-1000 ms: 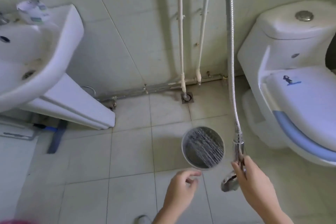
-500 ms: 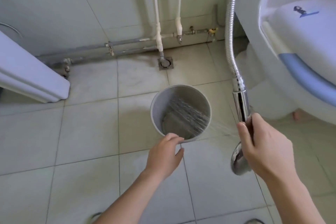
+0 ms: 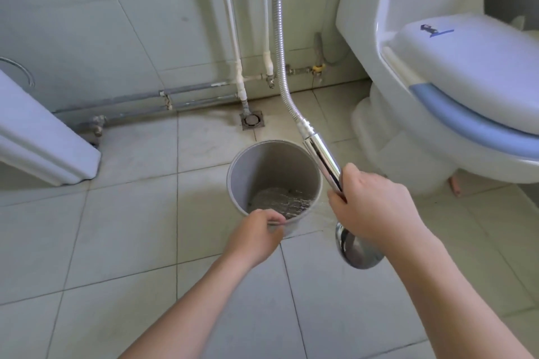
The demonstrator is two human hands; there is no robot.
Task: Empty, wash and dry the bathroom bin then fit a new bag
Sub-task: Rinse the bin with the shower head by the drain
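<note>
The bin (image 3: 274, 181) stands upright on the floor (image 3: 131, 227), between the sink stand (image 3: 40, 140) and the toilet (image 3: 455, 90), a little in front of the floor drain (image 3: 252, 120). It is a small grey round bin with no bag in it. Some water lies in the bottom and looks rippled.

The left hand (image 3: 255, 237) is at the near rim of the bin. Its fingers (image 3: 269, 217) curl over the rim and seem to pinch it — the thumb side is hard to see. The right hand (image 3: 376, 207) is wrapped round the handle of the shower head (image 3: 357, 248). The fingers are curled tight on the shiny handle, and the round head pokes out below the hand, near the bin. The hose (image 3: 281, 46) runs up the wall from it. No clear spray shows now, though the floor beside the bin looks wet.

This looks like the washing step: the bin is already empty of rubbish and has water in it. Next, I think, the left hand needs a firm hold on the rim to swish the water round and tip it toward the drain — slowly, so it does not splash. Drying and the new bag are not done yet.
</note>
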